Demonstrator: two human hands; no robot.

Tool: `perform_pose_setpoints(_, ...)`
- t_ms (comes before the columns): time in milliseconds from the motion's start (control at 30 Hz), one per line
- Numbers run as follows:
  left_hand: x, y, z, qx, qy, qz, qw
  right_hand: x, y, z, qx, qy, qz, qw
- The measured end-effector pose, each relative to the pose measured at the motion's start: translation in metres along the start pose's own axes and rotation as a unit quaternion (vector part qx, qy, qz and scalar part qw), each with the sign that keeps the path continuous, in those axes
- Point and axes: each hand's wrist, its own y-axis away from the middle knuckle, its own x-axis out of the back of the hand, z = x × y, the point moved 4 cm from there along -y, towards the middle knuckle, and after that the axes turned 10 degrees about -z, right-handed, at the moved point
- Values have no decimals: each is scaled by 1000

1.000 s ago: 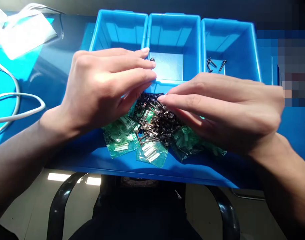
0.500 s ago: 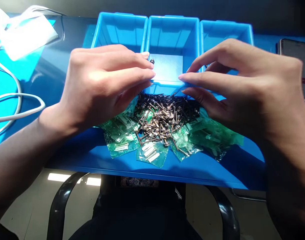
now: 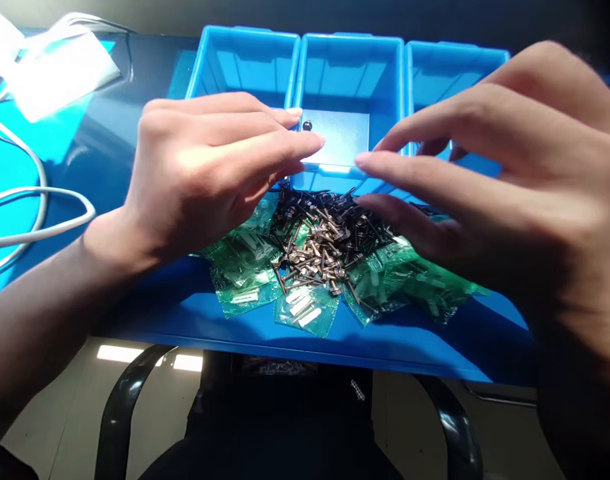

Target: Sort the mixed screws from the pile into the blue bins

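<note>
Right hand: grip spread, thumb and fingers apart, near dark metal screws piled on blue desk among green plastic packets. Left hand: grip state unclear, fingertips by middle blue plastic bin.

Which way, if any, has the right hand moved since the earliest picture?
Yes: against the middle bin, the right hand has moved right and up in view.

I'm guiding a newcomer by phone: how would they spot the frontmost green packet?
On the blue table, find the screw heap before the middle bin. The green packet lies at the heap's near side, closer to the table's front edge than its neighbours.
</note>
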Motion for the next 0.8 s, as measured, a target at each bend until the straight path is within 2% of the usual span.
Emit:
perform_pose_setpoints(67,0,0,-1,0,-6,-4,1000,0,-4,-10,36,-30,2,999)
perform_pose_setpoints(167,1,0,-1,-5,-16,-3,1000,-5,-12,-25,66,-54,-76,993)
perform_pose_setpoints(233,1,-1,0,3,-21,-2,1000,-7,-16,-31,72,-66,-106,990)
perform_pose_setpoints(300,1,-2,1,14,-28,-3,999,-7,-17,-33,68,-80,-103,989)
perform_pose_setpoints(433,0,-2,4,17,-35,-4,999,-7,-14,-35,64,-92,-52,992)
perform_pose_setpoints(567,-1,-1,3,20,-30,-15,999,-3,-13,-36,31,-134,7,990)
perform_pose_setpoints(733,2,-1,2,35,-47,-19,998,10,-19,-31,-120,-207,38,970)
perform_pose_setpoints(800,4,-2,4,40,-44,-23,998,14,-21,-25,-144,-236,67,959)
